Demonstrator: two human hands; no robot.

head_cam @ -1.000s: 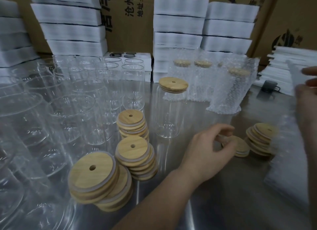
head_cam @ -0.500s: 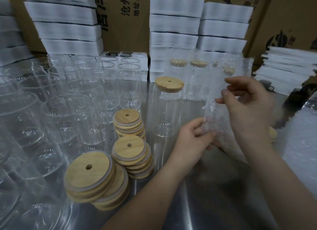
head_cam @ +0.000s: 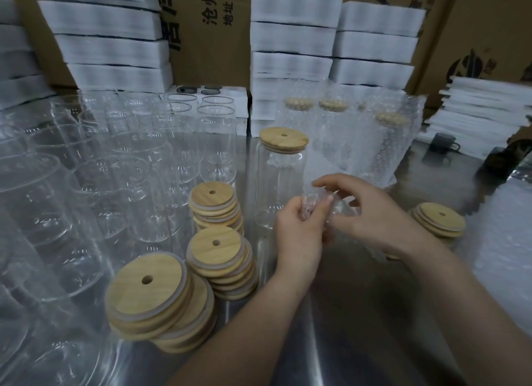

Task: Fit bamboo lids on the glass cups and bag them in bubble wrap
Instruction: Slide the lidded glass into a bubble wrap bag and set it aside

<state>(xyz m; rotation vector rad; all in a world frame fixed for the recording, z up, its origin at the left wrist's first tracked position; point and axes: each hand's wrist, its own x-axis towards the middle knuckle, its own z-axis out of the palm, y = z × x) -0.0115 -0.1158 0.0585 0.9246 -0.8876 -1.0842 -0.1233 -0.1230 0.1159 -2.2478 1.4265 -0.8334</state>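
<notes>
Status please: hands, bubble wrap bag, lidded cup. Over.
Left hand and right hand both pinch the bubble wrap bag. Lidded cup upright behind, not yet bagged. Lid stacks beside it, path looks free.

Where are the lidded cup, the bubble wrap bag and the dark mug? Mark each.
lidded cup (head_cam: 277, 181): head view, glass wall.
bubble wrap bag (head_cam: 311, 202): head view, bunched middle.
dark mug (head_cam: 442, 142): head view, side wall.

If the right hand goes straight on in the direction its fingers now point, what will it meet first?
Probably the lidded glass cup: the right hand, pinching the bubble wrap bag together with the left hand, points left toward its wall. Depth is unclear; it might pass in front.
</notes>
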